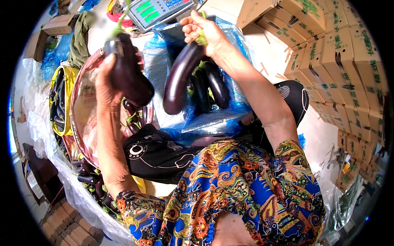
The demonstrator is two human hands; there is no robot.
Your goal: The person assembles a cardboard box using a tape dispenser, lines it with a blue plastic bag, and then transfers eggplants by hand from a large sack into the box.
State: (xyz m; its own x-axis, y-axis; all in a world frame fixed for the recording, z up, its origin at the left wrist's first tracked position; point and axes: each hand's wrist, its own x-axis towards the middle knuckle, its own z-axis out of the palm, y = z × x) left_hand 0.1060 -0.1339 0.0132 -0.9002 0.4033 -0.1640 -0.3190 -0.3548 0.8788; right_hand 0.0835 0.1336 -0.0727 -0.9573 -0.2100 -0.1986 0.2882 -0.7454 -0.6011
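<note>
My left hand is closed around a thick dark eggplant, its green stem pointing up and away. A long, slightly curved eggplant hangs from my right hand, which grips it at the green cap. That one is over a box lined with blue plastic, where several eggplants lie. Below my left hand's eggplant is a round pinkish sack with more eggplants inside, partly hidden by my forearm.
A digital scale stands beyond the lined box. Stacked cardboard cartons fill the right side. At the left are a yellow bag of eggplants, clear plastic sheeting and loose eggplants. Flat cardboard lies at lower left.
</note>
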